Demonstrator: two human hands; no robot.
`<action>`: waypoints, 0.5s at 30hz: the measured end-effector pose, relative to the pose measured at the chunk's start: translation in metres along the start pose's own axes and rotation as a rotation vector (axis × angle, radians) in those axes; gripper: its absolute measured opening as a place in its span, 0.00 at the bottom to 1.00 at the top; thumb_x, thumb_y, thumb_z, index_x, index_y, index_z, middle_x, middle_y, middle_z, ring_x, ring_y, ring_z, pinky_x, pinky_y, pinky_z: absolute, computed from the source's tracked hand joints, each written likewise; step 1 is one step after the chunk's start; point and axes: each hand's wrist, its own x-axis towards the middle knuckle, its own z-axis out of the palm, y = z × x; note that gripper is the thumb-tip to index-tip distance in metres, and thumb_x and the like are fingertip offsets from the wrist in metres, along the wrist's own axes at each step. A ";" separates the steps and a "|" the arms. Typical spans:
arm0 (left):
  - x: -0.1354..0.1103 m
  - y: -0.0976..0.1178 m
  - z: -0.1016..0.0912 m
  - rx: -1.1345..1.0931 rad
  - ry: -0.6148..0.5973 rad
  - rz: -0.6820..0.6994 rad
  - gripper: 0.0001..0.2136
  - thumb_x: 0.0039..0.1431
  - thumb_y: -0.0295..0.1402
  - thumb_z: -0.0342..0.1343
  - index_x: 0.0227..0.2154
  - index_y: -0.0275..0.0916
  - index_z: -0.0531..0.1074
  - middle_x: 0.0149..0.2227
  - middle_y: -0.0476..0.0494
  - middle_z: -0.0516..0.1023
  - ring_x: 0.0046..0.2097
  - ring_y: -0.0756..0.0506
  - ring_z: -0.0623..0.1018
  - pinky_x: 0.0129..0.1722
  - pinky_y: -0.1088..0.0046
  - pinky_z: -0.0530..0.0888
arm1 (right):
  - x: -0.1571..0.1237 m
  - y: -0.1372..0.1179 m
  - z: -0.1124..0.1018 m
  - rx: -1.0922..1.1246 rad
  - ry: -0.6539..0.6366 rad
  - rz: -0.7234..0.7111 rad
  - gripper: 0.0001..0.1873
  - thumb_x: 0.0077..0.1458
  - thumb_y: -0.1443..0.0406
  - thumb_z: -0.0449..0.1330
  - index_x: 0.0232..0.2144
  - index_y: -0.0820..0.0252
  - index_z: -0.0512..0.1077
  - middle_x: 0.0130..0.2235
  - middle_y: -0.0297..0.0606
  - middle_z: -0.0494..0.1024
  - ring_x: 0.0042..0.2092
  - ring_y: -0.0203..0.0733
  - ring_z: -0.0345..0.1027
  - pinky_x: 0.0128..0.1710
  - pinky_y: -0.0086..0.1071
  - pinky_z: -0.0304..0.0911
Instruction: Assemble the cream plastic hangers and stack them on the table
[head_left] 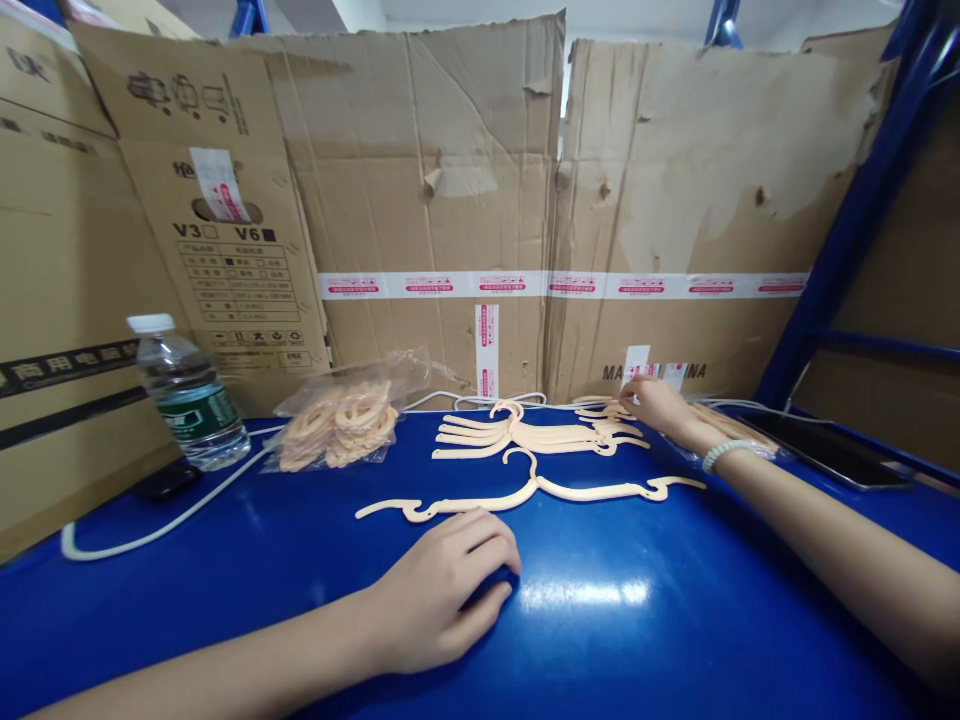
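A beige plastic clothes hanger point(592, 492) lies unfolded on the blue table, its hook toward the back and its two arms spread with notched ends. My left hand point(454, 590) rests on the table just in front of the hanger's left arm. Its fingers are loosely curved and the thumb is apart, with nothing held. Behind the hanger lies a pile of similar beige hangers point(480, 438), hooks together. At the back right, my right hand point(660, 408) reaches over loose beige pieces point(596, 402), fingertips closed together; whatever is between them is hidden.
A clear bag of beige rings and hooks point(337, 425) and a water bottle point(191, 395) stand at the left. Behind my right wrist lie another bag of beige pieces point(739, 432) and a dark phone-like slab point(825, 450). Cardboard point(435, 220) walls the back; a white cable point(172, 530) runs left.
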 end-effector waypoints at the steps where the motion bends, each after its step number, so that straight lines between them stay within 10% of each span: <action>1: 0.000 0.000 0.000 -0.002 0.007 0.002 0.08 0.59 0.23 0.48 0.39 0.39 0.67 0.41 0.41 0.74 0.43 0.44 0.72 0.46 0.67 0.69 | -0.001 -0.002 -0.004 0.017 0.028 0.004 0.13 0.56 0.69 0.53 0.33 0.67 0.78 0.42 0.54 0.77 0.44 0.53 0.71 0.44 0.38 0.63; 8: 0.001 -0.001 -0.001 -0.098 0.090 -0.058 0.09 0.58 0.25 0.50 0.40 0.39 0.69 0.41 0.42 0.75 0.43 0.44 0.73 0.46 0.66 0.70 | -0.027 -0.055 -0.027 0.285 0.069 -0.067 0.14 0.55 0.61 0.56 0.32 0.63 0.78 0.35 0.45 0.79 0.37 0.48 0.72 0.38 0.35 0.64; 15: 0.010 0.000 0.008 -0.777 0.214 -0.492 0.16 0.58 0.39 0.57 0.46 0.38 0.66 0.39 0.43 0.74 0.31 0.49 0.76 0.27 0.73 0.73 | -0.095 -0.154 -0.027 1.114 -0.267 -0.217 0.17 0.50 0.53 0.64 0.28 0.62 0.73 0.31 0.39 0.78 0.33 0.40 0.70 0.33 0.32 0.65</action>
